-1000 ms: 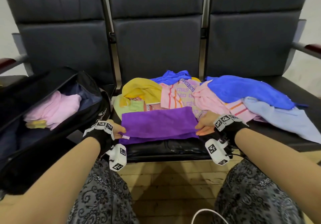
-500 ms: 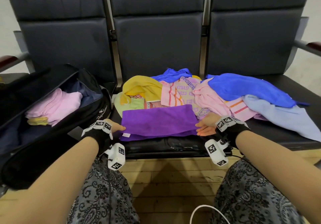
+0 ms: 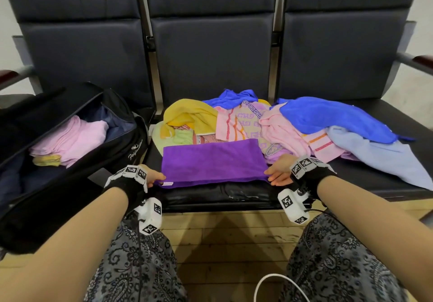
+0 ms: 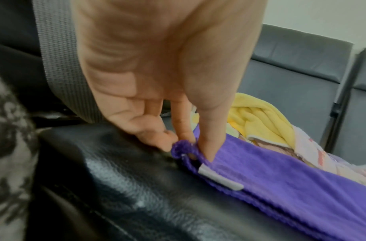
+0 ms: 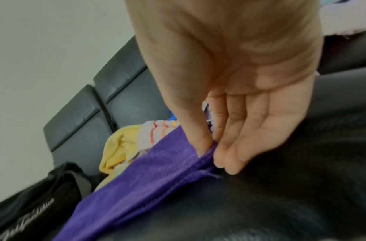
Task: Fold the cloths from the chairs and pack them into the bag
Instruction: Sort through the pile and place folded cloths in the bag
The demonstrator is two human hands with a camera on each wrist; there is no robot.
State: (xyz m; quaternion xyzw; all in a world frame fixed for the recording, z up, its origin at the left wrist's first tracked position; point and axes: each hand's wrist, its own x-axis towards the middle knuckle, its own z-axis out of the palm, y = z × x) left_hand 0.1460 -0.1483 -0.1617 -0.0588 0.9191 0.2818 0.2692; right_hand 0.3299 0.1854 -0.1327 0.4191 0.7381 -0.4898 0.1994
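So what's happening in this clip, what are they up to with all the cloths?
A person is folding a purple cloth on the middle chair seat. The left hand pinches its near-left corner and the right hand pinches its near-right corner. Behind it lies a heap of unfolded cloths. The open black bag on the left seat already holds a folded pink cloth.

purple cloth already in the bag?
No, the purple cloth lies on the middle seat, pinched by both hands; the bag holds only pink cloths.
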